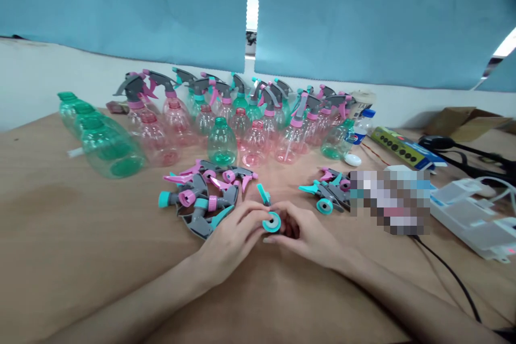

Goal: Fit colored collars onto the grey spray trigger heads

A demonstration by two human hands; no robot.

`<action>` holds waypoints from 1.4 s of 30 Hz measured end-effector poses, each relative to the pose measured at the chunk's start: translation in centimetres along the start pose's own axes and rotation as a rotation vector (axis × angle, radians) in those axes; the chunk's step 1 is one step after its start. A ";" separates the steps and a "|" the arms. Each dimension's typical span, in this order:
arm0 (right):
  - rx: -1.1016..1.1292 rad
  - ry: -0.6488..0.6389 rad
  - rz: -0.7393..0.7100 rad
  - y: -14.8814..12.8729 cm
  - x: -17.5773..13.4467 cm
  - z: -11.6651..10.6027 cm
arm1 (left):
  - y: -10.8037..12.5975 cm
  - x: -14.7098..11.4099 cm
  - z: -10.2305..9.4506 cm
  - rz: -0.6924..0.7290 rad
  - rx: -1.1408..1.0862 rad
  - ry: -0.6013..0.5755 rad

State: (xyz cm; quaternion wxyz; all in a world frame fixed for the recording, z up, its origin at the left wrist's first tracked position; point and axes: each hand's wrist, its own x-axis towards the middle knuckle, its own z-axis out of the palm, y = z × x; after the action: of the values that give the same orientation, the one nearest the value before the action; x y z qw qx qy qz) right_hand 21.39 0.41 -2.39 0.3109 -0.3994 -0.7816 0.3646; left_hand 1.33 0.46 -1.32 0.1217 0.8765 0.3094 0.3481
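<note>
Both my hands meet low in the middle, holding one spray trigger head [271, 222] with a teal collar that faces me. My left hand [237, 228] has its fingers closed on the collar's left side. From the right, my right hand [308, 231] grips the same head, its curled fingers partly hidden behind it. A teal trigger tip pokes up above the fingers. Left of my hands lies a pile of grey spray heads [197, 201] with pink and teal parts. On the right is a smaller group of spray heads [328, 193].
Behind stand several pink and green clear bottles [223, 145], many topped with spray heads. Green bottles [108, 150] without tops stand at left. To the right are a labelled water bottle [363, 126], a green box [405, 148], a white plastic case [471, 215] and a black cable [447, 269].
</note>
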 end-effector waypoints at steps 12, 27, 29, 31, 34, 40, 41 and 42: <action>-0.083 0.055 -0.035 -0.2 0.0 -0.2 | 0.3 -0.4 -0.1 -0.042 -0.018 0.035; -0.112 0.019 -0.021 -0.4 -0.4 0.3 | 0.9 -0.5 0.1 -0.089 -0.061 -0.026; -0.087 0.028 -0.010 -0.4 -0.5 0.4 | 0.7 -0.5 0.1 -0.085 -0.065 -0.003; -0.063 0.028 -0.010 -0.4 -0.5 0.5 | 0.7 -0.5 0.0 -0.067 -0.068 0.014; -0.047 0.017 -0.009 -0.6 -0.7 0.6 | 0.9 -0.6 0.0 -0.007 -0.070 0.028; -0.063 0.065 -0.015 -0.6 -0.9 0.6 | 1.6 -0.6 -0.1 0.041 -0.010 0.011; -0.075 0.084 -0.021 -0.6 -0.9 0.5 | 1.6 -0.5 -0.1 0.032 0.014 0.000; -0.092 0.101 -0.025 -0.5 -0.9 0.5 | 1.6 -0.5 -0.2 0.020 0.039 -0.009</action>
State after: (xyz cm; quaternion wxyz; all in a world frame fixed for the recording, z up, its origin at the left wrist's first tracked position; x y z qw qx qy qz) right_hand 21.26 -0.71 -2.36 0.3359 -0.4213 -0.7857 0.3039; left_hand 1.65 -1.10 -0.74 0.1024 0.8834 0.3066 0.3392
